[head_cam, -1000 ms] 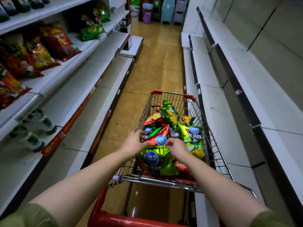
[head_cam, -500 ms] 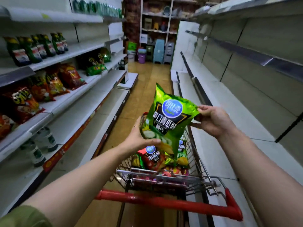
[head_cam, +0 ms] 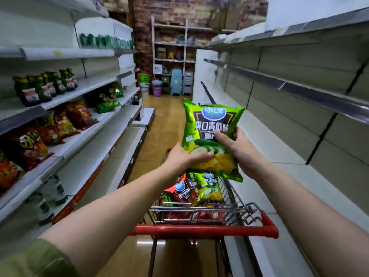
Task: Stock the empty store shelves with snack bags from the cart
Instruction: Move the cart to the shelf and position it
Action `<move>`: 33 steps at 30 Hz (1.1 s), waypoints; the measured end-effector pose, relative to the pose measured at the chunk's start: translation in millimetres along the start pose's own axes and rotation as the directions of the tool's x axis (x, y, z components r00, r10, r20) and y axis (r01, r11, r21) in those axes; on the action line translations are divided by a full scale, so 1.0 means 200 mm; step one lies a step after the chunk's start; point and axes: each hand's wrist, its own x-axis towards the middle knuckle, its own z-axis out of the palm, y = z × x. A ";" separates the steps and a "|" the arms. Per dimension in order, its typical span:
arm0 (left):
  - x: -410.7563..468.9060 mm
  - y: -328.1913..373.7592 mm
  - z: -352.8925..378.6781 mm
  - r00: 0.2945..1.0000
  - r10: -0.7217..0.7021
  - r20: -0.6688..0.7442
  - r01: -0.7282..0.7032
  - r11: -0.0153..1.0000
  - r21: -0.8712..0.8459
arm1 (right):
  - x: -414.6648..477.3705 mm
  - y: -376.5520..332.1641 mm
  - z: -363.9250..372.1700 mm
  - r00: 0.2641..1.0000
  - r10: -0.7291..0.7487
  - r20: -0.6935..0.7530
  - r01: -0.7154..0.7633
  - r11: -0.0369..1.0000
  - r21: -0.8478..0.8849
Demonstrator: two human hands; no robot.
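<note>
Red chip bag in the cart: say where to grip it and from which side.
Probably pinch the red bag by its top corner, coming from above: it leans upright with that corner free, while cart wires and a neighbouring green bag hem its sides.

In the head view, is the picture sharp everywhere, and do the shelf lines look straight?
Head view: the green snack bag is sharp, print readable; the red bags on the left shelves are smeared; the right shelf edges bow from wide-angle distortion; a light glares on the floor.
</note>
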 end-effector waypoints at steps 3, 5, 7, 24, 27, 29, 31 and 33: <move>0.04 -0.01 0.01 0.992 0.037 0.120 -0.031 0.998 -0.053 | -0.02 -0.04 0.05 0.976 -0.079 -0.201 0.063 0.994 -0.086; 0.06 -0.01 -0.03 0.995 0.002 0.100 0.001 1.000 -0.031 | 0.00 -0.05 0.08 0.966 -0.088 -0.245 0.048 0.985 -0.164; 0.06 -0.01 -0.07 0.994 -0.026 0.107 0.027 1.000 -0.005 | -0.03 -0.05 0.14 0.969 -0.079 -0.234 0.059 0.994 -0.093; -0.26 0.51 0.23 0.763 0.250 0.596 -0.219 0.968 -0.125 | -0.77 -0.60 -0.07 0.760 -0.215 -0.613 0.228 0.972 -0.058; -0.33 0.59 0.41 0.686 0.288 0.668 -0.231 0.957 -0.175 | -0.96 -0.68 -0.18 0.694 -0.246 -0.677 0.208 0.968 -0.139; -0.39 0.63 0.56 0.644 0.301 0.703 -0.225 0.953 -0.202 | -1.10 -0.71 -0.27 0.637 -0.251 -0.729 0.176 0.968 -0.179; -0.47 0.67 0.71 0.596 0.300 0.745 -0.217 0.953 -0.210 | -1.27 -0.74 -0.36 0.566 -0.263 -0.781 0.144 0.965 -0.220; -0.59 0.73 0.88 0.505 0.313 0.804 -0.210 0.948 -0.237 | -1.45 -0.77 -0.46 0.486 -0.276 -0.829 0.108 0.961 -0.256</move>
